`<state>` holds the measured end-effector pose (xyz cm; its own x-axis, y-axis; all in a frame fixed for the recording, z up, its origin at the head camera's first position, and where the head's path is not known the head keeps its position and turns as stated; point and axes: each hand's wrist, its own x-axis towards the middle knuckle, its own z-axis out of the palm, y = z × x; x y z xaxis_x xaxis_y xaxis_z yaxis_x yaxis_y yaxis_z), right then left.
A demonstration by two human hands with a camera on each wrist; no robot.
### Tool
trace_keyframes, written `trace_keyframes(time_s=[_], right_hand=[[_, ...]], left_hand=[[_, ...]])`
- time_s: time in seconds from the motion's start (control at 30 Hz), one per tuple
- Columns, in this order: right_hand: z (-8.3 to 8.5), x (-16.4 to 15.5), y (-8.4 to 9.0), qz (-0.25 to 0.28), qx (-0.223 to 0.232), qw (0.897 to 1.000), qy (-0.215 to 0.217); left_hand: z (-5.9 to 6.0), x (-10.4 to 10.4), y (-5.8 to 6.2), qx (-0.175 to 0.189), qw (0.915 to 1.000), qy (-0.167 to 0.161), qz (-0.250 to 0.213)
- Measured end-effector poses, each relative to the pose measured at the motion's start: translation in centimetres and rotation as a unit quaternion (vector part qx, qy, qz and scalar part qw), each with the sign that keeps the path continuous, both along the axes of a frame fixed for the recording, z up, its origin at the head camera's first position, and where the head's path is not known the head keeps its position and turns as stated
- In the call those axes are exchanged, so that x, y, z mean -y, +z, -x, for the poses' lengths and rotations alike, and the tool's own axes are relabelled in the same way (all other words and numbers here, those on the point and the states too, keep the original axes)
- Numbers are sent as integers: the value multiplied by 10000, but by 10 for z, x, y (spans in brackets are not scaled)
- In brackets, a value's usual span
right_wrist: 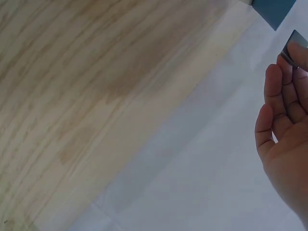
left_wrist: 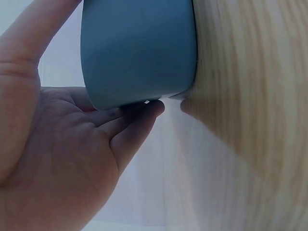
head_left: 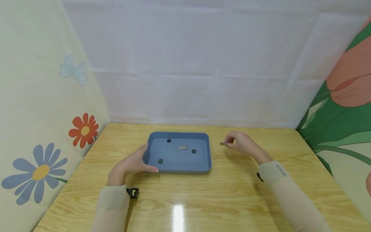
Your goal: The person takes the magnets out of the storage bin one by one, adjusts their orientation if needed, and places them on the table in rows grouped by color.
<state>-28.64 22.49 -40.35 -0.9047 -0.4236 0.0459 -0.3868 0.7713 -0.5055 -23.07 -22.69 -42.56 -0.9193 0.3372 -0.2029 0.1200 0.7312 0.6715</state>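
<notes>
Metal piece [head_left: 222,143]: at the tip of your right grip [head_left: 243,144], which pinches it between thumb and fingers.
Blue tray [head_left: 182,171]: on the surface [head_left: 220,193], left of your right grip; your left grip [head_left: 131,163] holds its left end.
Tray contents: three dark discs [head_left: 194,151] and a silver bar [head_left: 183,147], lying between your two grips.

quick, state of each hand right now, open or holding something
Left hand: holding the blue tray at its left end.
Right hand: holding a small flat piece, pinched at the fingertips.
</notes>
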Motion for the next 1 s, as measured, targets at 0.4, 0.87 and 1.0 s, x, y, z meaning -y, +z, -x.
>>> trace_keyframes(time_s=[0.4,0.87,1.0], right_hand=[[10,0,-17,-186,54,9998,-50],[13,-3,-29,-135,404,9988,-250],[13,-4,-31,-123,451,9986,-244]], left_hand=[[-2,-2,3,56,10000,42,35],[-2,-1,3,31,10000,56,35],[-2,-1,4,48,10000,67,40]])
